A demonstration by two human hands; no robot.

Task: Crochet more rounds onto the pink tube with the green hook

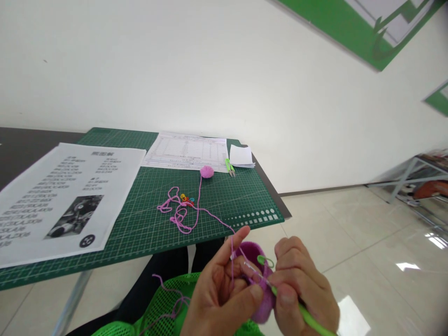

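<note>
My left hand (224, 289) pinches a purple crocheted piece (263, 310), shaped like a small cup, between thumb and fingers. Its index finger is raised, with pink-purple yarn (215, 217) running over it from the table. My right hand (303, 284) grips a crochet hook (310, 319) with a green handle. The hook's metal shaft lies across the edge of the crocheted piece, its tip near my left fingers. A light green stitch marker (265, 261) hangs on the piece's rim. Part of the piece is hidden behind my left fingers.
On the green cutting mat (140, 205) lie a small yarn ball (206, 171), several coloured stitch markers (187, 199), green thread snips (229, 167), a white paper stack (241, 156), a form sheet (187, 151) and a printed pattern (70, 196). Green mesh (161, 303) covers my lap.
</note>
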